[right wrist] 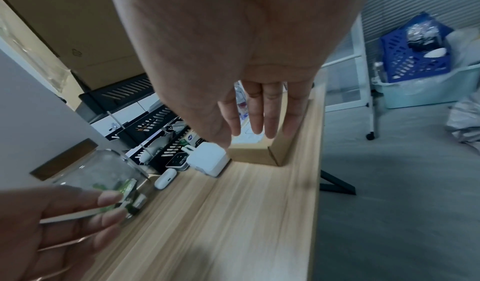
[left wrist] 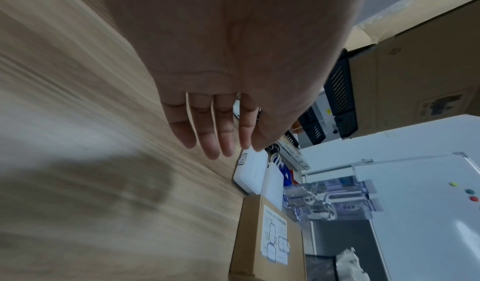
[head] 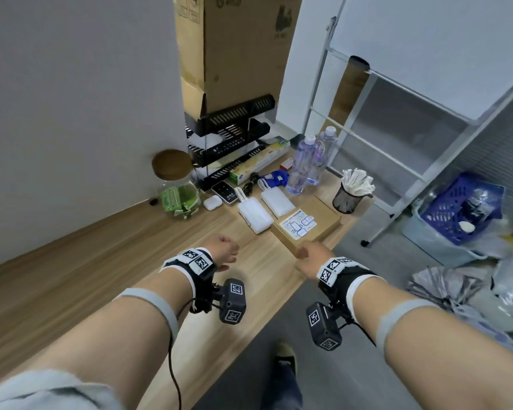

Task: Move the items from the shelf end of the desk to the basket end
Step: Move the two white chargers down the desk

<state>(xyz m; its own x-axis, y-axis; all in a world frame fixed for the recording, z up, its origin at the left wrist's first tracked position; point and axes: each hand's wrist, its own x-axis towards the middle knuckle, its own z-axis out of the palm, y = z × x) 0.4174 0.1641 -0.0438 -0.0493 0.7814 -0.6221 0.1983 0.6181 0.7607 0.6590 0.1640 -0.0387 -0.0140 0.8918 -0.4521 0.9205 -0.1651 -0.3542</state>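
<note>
Both of my hands hover empty over the wooden desk [head: 107, 261]. My left hand [head: 224, 250] has relaxed, straight fingers [left wrist: 221, 141] and is short of the white power bank [head: 255, 214]. My right hand [head: 310, 255] reaches with straight fingers [right wrist: 259, 125] over the near end of the labelled brown box [head: 305, 226]; whether it touches is unclear. Near the black shelf [head: 228, 143] lie a second power bank [head: 277, 202], an earbuds case [head: 212, 202], a small black device [head: 224, 192], a cork-lidded glass jar [head: 175, 187] and two water bottles [head: 302, 164].
A mesh cup [head: 345, 199] of white sticks stands at the desk's right edge. A tall cardboard box [head: 234, 48] rises behind the shelf. On the floor to the right are a white rack [head: 397, 161] and a blue crate [head: 456, 208] among bags.
</note>
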